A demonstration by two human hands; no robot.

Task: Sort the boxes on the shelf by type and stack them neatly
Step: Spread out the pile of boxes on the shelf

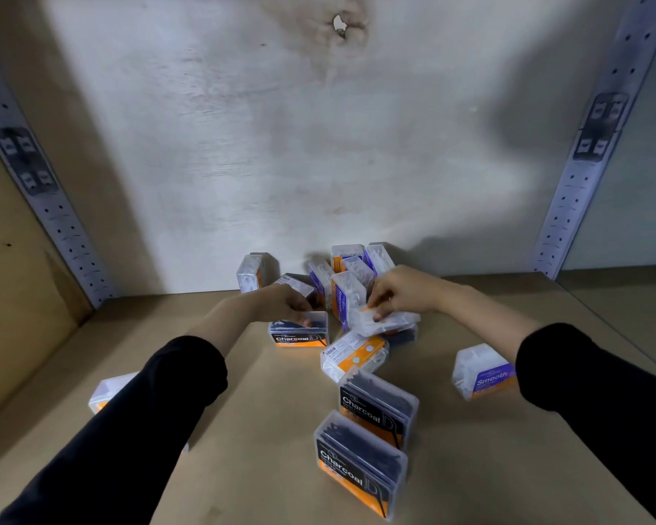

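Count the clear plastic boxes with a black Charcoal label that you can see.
3 black-labelled clear plastic Charcoal boxes: one under the left hand, two standing at the front, far one, near one. The pile may hide more.

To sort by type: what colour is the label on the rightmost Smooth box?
Smooth box: purple above orange; head view.

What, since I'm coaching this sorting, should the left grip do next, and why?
The left grip should probably lift the Charcoal box it holds from the pile and set it beside the two upright Charcoal boxes in front, grouping that type; the right grip holds a white box.
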